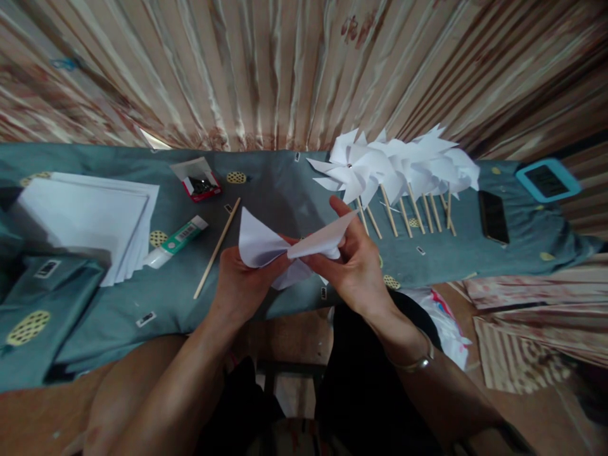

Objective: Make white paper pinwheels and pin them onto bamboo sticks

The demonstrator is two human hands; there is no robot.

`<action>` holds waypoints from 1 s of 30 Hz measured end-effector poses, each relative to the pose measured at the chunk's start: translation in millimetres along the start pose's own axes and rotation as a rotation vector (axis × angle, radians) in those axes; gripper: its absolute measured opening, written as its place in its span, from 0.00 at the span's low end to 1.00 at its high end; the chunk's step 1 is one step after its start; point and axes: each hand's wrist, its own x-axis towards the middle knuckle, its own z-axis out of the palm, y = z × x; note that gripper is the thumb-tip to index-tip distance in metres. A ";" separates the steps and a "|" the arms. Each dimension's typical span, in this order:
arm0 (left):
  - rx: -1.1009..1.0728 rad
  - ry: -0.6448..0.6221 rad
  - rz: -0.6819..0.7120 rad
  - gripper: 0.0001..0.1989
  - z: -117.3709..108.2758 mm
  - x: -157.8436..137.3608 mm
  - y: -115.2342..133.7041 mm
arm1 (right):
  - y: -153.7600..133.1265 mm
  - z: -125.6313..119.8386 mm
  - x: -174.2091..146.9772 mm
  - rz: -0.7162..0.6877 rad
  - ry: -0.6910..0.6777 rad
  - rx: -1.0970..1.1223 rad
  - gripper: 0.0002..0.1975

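A white paper pinwheel (266, 244), its blades curled inward, is held between both hands above the near edge of the cloth-covered table. My left hand (247, 278) is closed on its left side, thumb pressing close to the centre. From the right, my right hand (356, 266) grips a folded blade between thumb and fingers, with the index finger raised. Beside my left hand a bare wooden stick (217, 248) lies slantwise on the cloth. Finished pinwheels (394, 168) on sticks lie in an overlapping row beyond my right hand.
To the left are a stack of white paper (90, 218), a green and white glue tube (178, 240) and an open red box (204, 189) of small dark metal pieces. A phone (494, 217) and a blue-framed device (548, 180) lie at the right. Curtains (266, 76) hang behind the table.
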 end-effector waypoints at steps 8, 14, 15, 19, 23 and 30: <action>-0.038 0.031 -0.052 0.09 1.0 -0.9 0.6 | -4.9 2.6 1.0 0.079 0.009 0.087 0.51; -0.021 0.036 -0.069 0.07 1.2 0.2 0.4 | -0.4 1.6 3.7 0.074 0.016 0.074 0.53; -0.018 0.036 -0.069 0.07 1.1 0.4 -0.5 | 0.2 1.5 4.1 0.079 0.016 0.076 0.53; -0.007 0.030 -0.063 0.07 0.5 1.0 -4.2 | 2.0 1.0 5.3 0.090 0.027 0.063 0.50; 0.010 0.039 -0.056 0.06 0.7 1.6 -5.8 | 4.6 -0.6 6.7 0.098 0.016 0.031 0.48; 0.018 0.049 -0.037 0.07 1.6 3.2 -8.6 | 8.7 -3.0 8.2 0.070 0.000 0.027 0.41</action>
